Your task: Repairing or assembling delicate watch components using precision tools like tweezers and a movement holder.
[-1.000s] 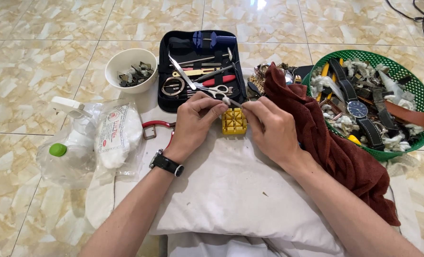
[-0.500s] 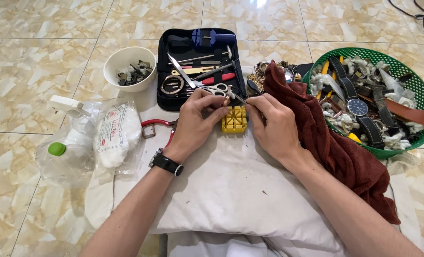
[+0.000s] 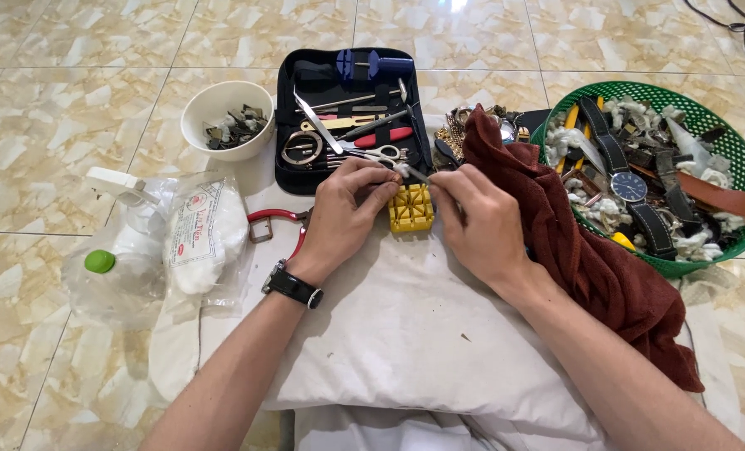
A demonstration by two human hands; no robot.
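A small yellow plastic holder block sits on a white pillow. My left hand, with a black wristwatch on its wrist, rests on the block's left side, fingers curled against it. My right hand pinches a thin metal pin tool whose tip points at the top of the block. What lies in the block is hidden by my fingers.
An open black tool case with tweezers and screwdrivers lies behind the block. A white bowl of metal parts stands at left, a green basket of watches and straps at right. A maroon cloth, red-handled pliers and plastic bags lie nearby.
Both hands stay at the yellow block. My right hand has shifted slightly and the thin tool now angles toward the block's top.
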